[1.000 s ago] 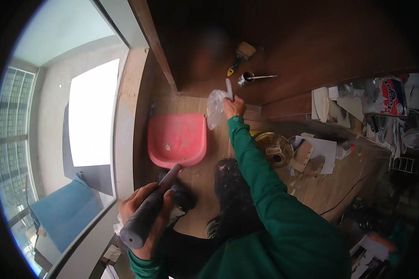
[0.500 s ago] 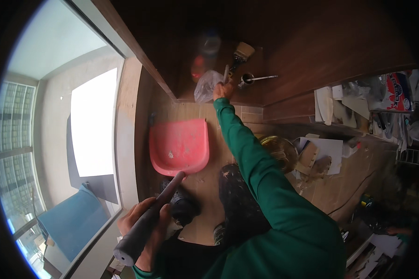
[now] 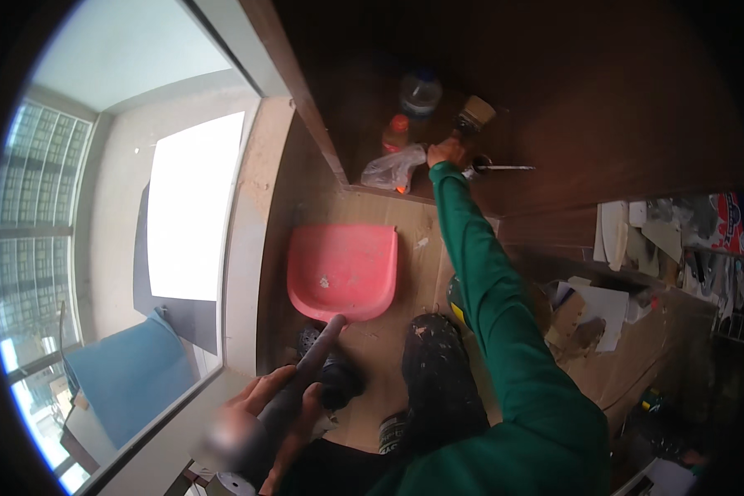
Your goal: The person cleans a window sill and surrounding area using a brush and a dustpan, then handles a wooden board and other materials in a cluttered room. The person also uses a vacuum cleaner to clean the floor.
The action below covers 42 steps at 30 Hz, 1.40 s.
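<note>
red dustpan (image 3: 347,269), scuffed, over wood floor (image 3: 417,273) | dark handle (image 3: 284,407) aslant | clear plastic bag (image 3: 391,169), crumpled, at ledge (image 3: 417,183)

The dustpan (image 3: 347,263) is showing smooth pink plastic with a soft shine, rough pale smudges breaking it up, while its handle (image 3: 316,357) is staying dark and matt. Up top, the bag (image 3: 391,170) is flashing thin, crinkled, see-through plastic, and the bottle (image 3: 422,97) is gleaming clear and smooth. The brush (image 3: 479,110) is bristling coarse and pale; the can (image 3: 479,166) is looking like dark-smeared metal. Now the panel (image 3: 579,136) is giving dull brown wood, and the floor (image 3: 380,355) is wearing a smooth wood grain. Green cloth is wrinkling matt along the sleeve (image 3: 492,302), dried specks are roughening the dark cloth trousers (image 3: 440,372), and the paper (image 3: 610,318) is looking flat white.
</note>
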Each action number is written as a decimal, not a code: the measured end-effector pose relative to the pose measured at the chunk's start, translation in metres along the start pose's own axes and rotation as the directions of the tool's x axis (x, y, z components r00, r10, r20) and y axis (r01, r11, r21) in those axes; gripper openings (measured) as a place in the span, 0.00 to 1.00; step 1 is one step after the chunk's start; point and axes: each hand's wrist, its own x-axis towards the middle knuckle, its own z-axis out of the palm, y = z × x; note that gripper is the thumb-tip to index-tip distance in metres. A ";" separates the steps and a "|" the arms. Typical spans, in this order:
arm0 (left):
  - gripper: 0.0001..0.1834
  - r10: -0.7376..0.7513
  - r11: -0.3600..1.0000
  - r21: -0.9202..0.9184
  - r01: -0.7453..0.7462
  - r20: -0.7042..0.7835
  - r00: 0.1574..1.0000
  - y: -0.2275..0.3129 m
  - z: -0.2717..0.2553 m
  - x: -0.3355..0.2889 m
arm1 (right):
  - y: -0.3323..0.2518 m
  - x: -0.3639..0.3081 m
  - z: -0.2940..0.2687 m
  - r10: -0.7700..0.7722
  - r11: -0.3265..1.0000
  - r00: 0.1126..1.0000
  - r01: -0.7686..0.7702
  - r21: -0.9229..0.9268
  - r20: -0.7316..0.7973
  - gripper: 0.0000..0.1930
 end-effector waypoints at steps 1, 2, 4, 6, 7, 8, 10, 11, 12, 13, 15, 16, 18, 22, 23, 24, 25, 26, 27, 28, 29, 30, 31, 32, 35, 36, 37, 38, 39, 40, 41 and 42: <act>0.15 0.070 0.996 0.058 -0.068 -0.025 0.997 0.001 0.000 0.001 | 0.003 0.018 -0.002 -0.012 0.984 0.990 0.037 -0.174 0.143 0.26; 0.15 0.137 0.984 0.117 -0.131 -0.046 0.990 0.002 0.000 0.002 | 0.005 0.034 -0.001 -0.036 0.958 0.972 0.099 -0.268 0.231 0.26; 0.16 0.177 0.983 0.056 -0.176 -0.007 0.984 -0.004 -0.002 0.011 | 0.017 0.060 0.007 -0.067 0.907 0.953 0.182 -0.381 0.295 0.23; 0.15 0.218 0.975 0.047 -0.219 0.013 0.976 -0.007 -0.004 0.009 | 0.025 0.072 0.022 -0.122 0.879 0.955 0.231 -0.417 0.271 0.18; 0.15 0.215 0.975 0.071 -0.213 -0.019 0.977 -0.005 -0.010 -0.003 | 0.018 0.075 0.040 -0.196 0.871 0.954 0.275 -0.407 0.225 0.17; 0.15 0.270 0.961 0.055 -0.270 0.011 0.963 -0.009 -0.007 0.008 | 0.047 0.102 0.038 -0.211 0.862 0.971 0.240 -0.446 0.114 0.16; 0.15 0.261 0.963 0.066 -0.262 0.021 0.965 -0.010 -0.008 0.007 | 0.051 0.099 0.043 -0.288 0.879 0.955 0.292 -0.376 0.069 0.16; 0.15 0.241 0.968 0.072 -0.242 0.022 0.970 -0.010 -0.009 0.006 | 0.046 0.090 0.038 -0.324 0.899 0.942 0.335 -0.281 0.086 0.16; 0.14 0.241 0.968 0.069 -0.242 0.023 0.970 -0.008 -0.011 0.006 | 0.041 0.090 0.022 -0.358 0.911 0.930 0.367 -0.189 0.078 0.16; 0.14 0.289 0.956 0.038 -0.290 0.036 0.957 -0.008 -0.013 0.006 | 0.047 0.106 0.005 -0.263 0.965 0.965 0.263 0.006 0.017 0.14; 0.13 0.265 0.963 0.031 -0.267 0.053 0.963 -0.015 -0.008 0.004 | 0.020 0.085 -0.026 -0.061 0.948 0.995 0.033 0.317 0.079 0.12; 0.13 0.223 0.974 0.030 -0.224 0.050 0.974 -0.024 -0.009 0.000 | -0.017 0.046 -0.050 0.030 0.915 0.978 -0.109 0.388 0.206 0.12; 0.12 0.255 0.967 0.011 -0.256 0.046 0.966 -0.029 -0.009 -0.001 | -0.044 0.009 -0.108 -0.016 0.876 0.978 -0.087 0.474 0.209 0.13; 0.09 0.351 0.934 0.064 -0.352 0.032 0.936 -0.035 -0.002 -0.004 | -0.057 -0.038 -0.189 -0.190 0.808 0.977 0.101 0.580 0.095 0.12; 0.09 0.365 0.926 0.089 -0.366 0.035 0.930 -0.038 0.002 -0.004 | -0.053 -0.051 -0.204 -0.250 0.799 0.965 0.162 0.579 0.076 0.11; 0.08 0.380 0.917 0.118 -0.382 0.038 0.924 -0.038 0.004 -0.004 | -0.051 -0.065 -0.218 -0.308 0.785 0.950 0.221 0.579 0.055 0.11; 0.10 0.357 0.927 0.109 -0.359 0.040 0.933 -0.037 0.005 -0.004 | -0.053 -0.084 -0.232 -0.322 0.782 0.946 0.239 0.576 0.046 0.11; 0.10 0.357 0.929 0.093 -0.359 0.044 0.933 -0.035 0.003 -0.008 | -0.056 -0.105 -0.247 -0.337 0.778 0.941 0.256 0.574 0.037 0.11; 0.11 0.364 0.927 0.076 -0.367 0.049 0.930 -0.033 0.001 -0.011 | -0.059 -0.125 -0.264 -0.350 0.774 0.937 0.276 0.570 0.021 0.11; 0.12 0.369 0.926 0.058 -0.372 0.057 0.928 -0.032 0.001 -0.012 | -0.061 -0.143 -0.275 -0.352 0.771 0.936 0.279 0.572 0.019 0.11; 0.10 0.416 0.909 0.002 -0.416 0.029 0.909 -0.033 0.001 -0.014 | -0.062 -0.161 -0.286 -0.353 0.771 0.936 0.282 0.571 0.014 0.11; 0.10 0.411 0.912 0.000 -0.411 0.027 0.911 -0.033 -0.001 -0.017 | -0.061 -0.178 -0.290 -0.356 0.771 0.934 0.283 0.571 0.018 0.11; 0.10 0.413 0.911 -0.003 -0.413 0.026 0.910 -0.031 -0.002 -0.019 | -0.056 -0.190 -0.291 -0.404 0.766 0.914 0.319 0.558 0.032 0.11; 0.10 0.414 0.910 -0.007 -0.414 0.023 0.910 -0.030 -0.004 -0.021 | -0.051 -0.200 -0.290 -0.452 0.759 0.891 0.355 0.545 0.048 0.11; 0.11 0.429 0.903 -0.027 -0.429 0.065 0.901 -0.027 -0.005 -0.026 | -0.044 -0.237 -0.267 -0.573 0.707 0.802 0.379 0.598 0.169 0.12; 0.12 0.422 0.907 -0.016 -0.422 0.072 0.904 -0.028 -0.005 -0.027 | -0.052 -0.247 -0.250 -0.652 0.647 0.744 0.444 0.620 0.147 0.12; 0.12 0.412 0.911 -0.005 -0.413 0.083 0.907 -0.029 -0.004 -0.026 | -0.066 -0.259 -0.234 -0.687 0.648 0.707 0.491 0.583 0.167 0.12; 0.12 0.409 0.912 0.003 -0.411 0.094 0.908 -0.029 -0.005 -0.025 | -0.078 -0.260 -0.214 -0.819 0.537 0.570 0.716 0.446 0.072 0.13; 0.12 0.397 0.916 0.019 -0.400 0.099 0.913 -0.031 -0.006 -0.025 | -0.103 -0.270 -0.198 -0.863 0.471 0.501 0.763 0.442 0.056 0.15; 0.12 0.388 0.919 0.032 -0.393 0.104 0.916 -0.032 -0.007 -0.026 | -0.129 -0.273 -0.181 -0.911 0.378 0.411 0.850 0.368 -0.014 0.15; 0.12 0.385 0.919 0.043 -0.392 0.117 0.916 -0.032 -0.006 -0.024 | -0.146 -0.259 -0.147 -0.929 0.323 0.366 0.876 0.358 -0.058 0.13; 0.12 0.374 0.924 0.044 -0.380 0.111 0.921 -0.033 -0.007 -0.023 | -0.170 -0.250 -0.118 -0.933 0.306 0.351 0.888 0.344 -0.077 0.10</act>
